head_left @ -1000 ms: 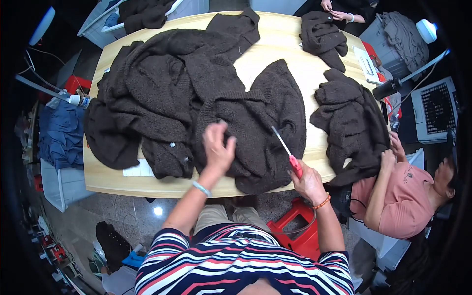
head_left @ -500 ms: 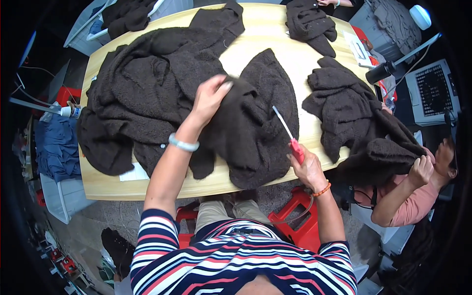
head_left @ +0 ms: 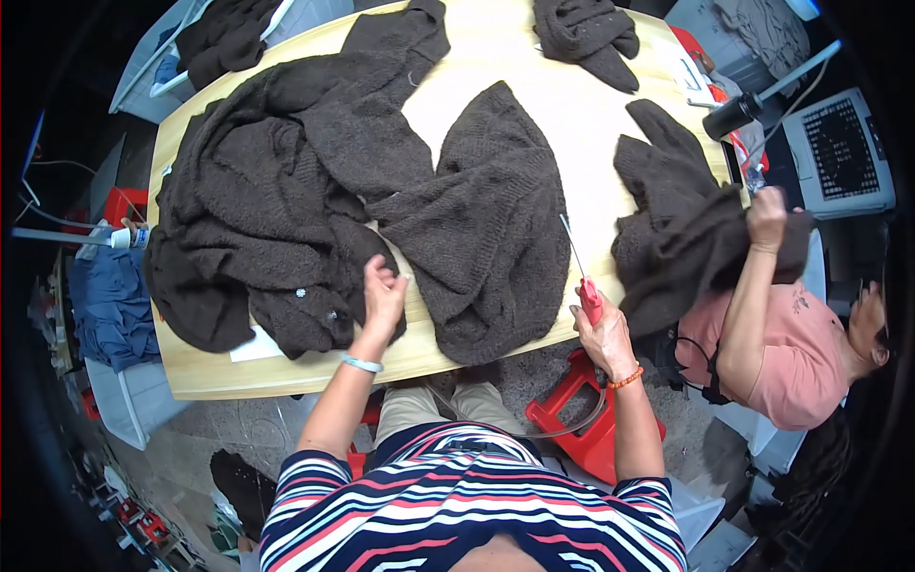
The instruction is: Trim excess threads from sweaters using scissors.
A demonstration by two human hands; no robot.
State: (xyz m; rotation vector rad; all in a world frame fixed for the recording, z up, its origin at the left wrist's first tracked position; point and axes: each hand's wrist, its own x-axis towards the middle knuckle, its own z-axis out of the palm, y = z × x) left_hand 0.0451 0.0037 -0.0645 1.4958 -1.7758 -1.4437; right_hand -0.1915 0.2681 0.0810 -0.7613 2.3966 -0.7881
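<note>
In the middle of the wooden table (head_left: 596,86) lies a dark brown knitted garment (head_left: 491,229), folded over itself. To its left spreads a larger heap of the same dark knit (head_left: 257,181), with a few shiny buttons near its front. My left hand (head_left: 384,294) is over the right edge of that heap, fingers apart, holding nothing; whether it touches the knit I cannot tell. My right hand (head_left: 605,336) is wrapped round a red-handled tool (head_left: 591,301) with a long thin metal shaft that points up beside the middle garment.
On the right, a co-worker in a pink top (head_left: 786,353) handles another dark knit (head_left: 677,229). A red stool (head_left: 581,429) stands under the front edge. Bins with blue cloth (head_left: 114,305) and dark cloth (head_left: 224,38) flank the left side. A thin hose (head_left: 562,434) crosses near my waist.
My left hand has let go of the middle garment, which now lies flatter, and has moved down and left. The tool stays in my right hand. The co-worker's hand has risen with their garment.
</note>
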